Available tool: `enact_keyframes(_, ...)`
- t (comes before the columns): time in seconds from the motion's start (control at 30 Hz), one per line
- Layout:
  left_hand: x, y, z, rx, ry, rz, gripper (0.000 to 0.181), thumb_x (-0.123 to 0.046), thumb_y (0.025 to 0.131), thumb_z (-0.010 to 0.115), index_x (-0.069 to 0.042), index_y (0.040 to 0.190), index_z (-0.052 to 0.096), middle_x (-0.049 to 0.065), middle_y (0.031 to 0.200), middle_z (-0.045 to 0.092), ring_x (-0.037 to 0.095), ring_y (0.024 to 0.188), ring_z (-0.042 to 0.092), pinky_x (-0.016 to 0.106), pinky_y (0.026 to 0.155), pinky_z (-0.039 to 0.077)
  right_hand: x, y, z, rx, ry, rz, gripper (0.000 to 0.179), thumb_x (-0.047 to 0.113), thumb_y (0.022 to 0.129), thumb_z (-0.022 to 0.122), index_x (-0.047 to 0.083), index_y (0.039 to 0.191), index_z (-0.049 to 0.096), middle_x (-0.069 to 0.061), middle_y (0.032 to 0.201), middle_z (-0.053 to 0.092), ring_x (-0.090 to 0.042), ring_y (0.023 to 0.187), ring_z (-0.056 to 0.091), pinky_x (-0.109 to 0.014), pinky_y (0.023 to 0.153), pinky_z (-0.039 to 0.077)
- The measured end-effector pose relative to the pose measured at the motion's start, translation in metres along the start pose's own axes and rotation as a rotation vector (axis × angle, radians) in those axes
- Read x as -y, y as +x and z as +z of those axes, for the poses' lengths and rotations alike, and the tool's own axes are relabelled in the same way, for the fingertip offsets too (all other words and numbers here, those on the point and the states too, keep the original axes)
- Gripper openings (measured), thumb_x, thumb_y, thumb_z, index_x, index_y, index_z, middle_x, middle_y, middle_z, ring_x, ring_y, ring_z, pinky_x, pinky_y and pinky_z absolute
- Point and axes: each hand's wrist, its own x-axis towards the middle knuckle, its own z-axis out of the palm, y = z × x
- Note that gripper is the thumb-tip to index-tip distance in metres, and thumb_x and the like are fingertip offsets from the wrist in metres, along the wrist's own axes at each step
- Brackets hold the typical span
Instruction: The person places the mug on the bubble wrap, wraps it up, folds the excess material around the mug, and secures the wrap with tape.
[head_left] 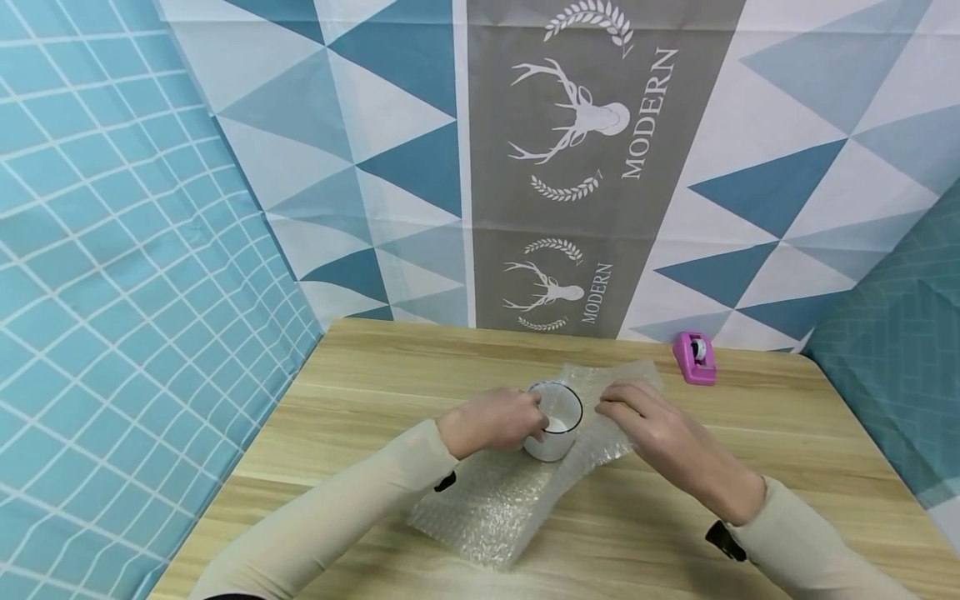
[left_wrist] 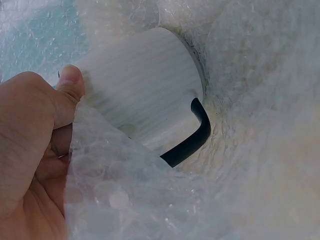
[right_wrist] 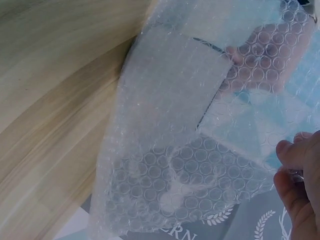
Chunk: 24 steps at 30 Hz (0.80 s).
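A white mug [head_left: 550, 447] with a dark rim stands on a sheet of bubble wrap [head_left: 483, 510]. My left hand [head_left: 495, 419] pinches the mug at its rim. In the left wrist view its thumb lies against the mug's wall [left_wrist: 137, 82]; the other fingers are partly hidden. The black handle [left_wrist: 190, 140] sticks out there, partly behind the wrap. To the right of the mug, my right hand [head_left: 660, 429] pinches the raised edge of the wrap between thumb and fingers. Through the raised wrap [right_wrist: 195, 175], the right wrist view shows the mug's blurred outline.
A pink tape dispenser [head_left: 696, 360] sits at the back right of the wooden table [head_left: 390, 367]. Behind the table hangs a patterned cloth [head_left: 405, 183], with a blue checked cloth [head_left: 112, 250] along the left side and a teal one [head_left: 892, 350] on the right.
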Motion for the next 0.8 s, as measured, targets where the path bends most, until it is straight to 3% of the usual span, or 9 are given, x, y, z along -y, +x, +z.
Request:
enact_keyframes(0.43,0.0012,-0.0006,0.0010,-0.009,0.003,0.007,0.016,-0.036,0.099,0.068,-0.025,0.095,0.079,-0.003,0.091,0.071,0.013,0.081,0.071,0.026,0.069,0.060,-0.0019,0.0035,0.0049,-0.027,0.020,-0.021,0.045,-0.001,0.102,0.028,0.000,0.103,0.073,-0.009,0.105,0.070,-0.024,0.102,0.067,-0.032,0.089,0.059)
enact_keyframes(0.8,0.0003,0.0000,0.0026,0.007,0.002,-0.001,0.013,-0.037,0.097,0.071,-0.028,0.100,0.079,-0.005,0.096,0.071,0.012,0.085,0.070,0.025,0.072,0.060,-0.0046,0.0065,0.0099,-0.048,0.005,-0.005,0.042,0.002,0.104,0.031,0.000,0.101,0.073,-0.009,0.103,0.070,-0.024,0.100,0.068,-0.032,0.088,0.059)
